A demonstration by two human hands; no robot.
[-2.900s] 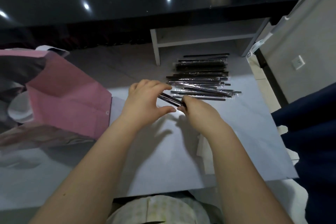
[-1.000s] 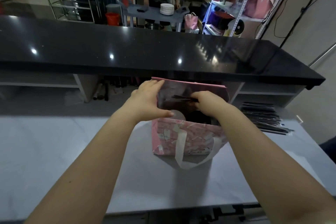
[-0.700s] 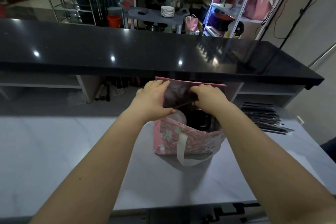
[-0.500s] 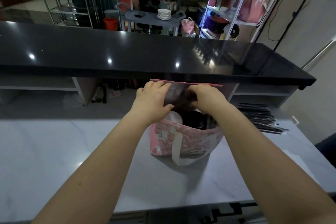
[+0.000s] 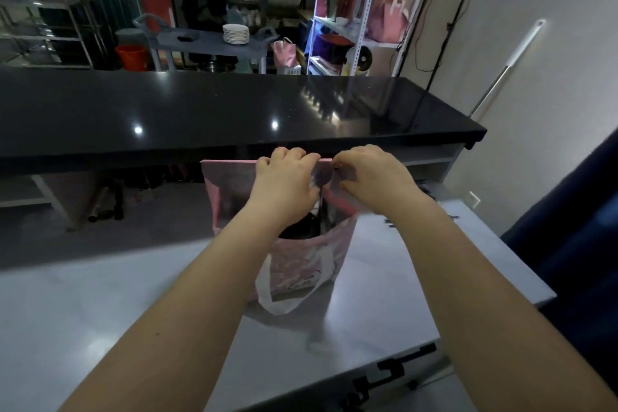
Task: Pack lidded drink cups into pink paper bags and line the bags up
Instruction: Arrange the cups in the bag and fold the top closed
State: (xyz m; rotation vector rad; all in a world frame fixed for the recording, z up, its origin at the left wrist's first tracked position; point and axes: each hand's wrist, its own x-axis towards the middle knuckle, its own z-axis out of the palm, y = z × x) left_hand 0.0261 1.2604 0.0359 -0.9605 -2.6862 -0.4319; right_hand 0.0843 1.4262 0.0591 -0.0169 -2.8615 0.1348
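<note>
A pink paper bag (image 5: 301, 264) with a white ribbon handle stands upright on the pale grey counter (image 5: 100, 311), right under the black upper counter. My left hand (image 5: 284, 181) grips the bag's far top edge with curled fingers. My right hand (image 5: 371, 174) pinches the same top edge just to the right. Dark contents show inside the open mouth; a cup cannot be made out.
A black glossy upper counter (image 5: 234, 110) runs across behind the bag. Wrapped black straws (image 5: 431, 191) lie to the right, mostly hidden by my right arm. A person stands far back beside a cart with stacked plates (image 5: 236, 33). Shelves (image 5: 361, 10) hold more pink bags.
Both hands rose from the bag's mouth to its far top edge and now pinch it. The view tilted up and the bag sits slightly lower in frame.
</note>
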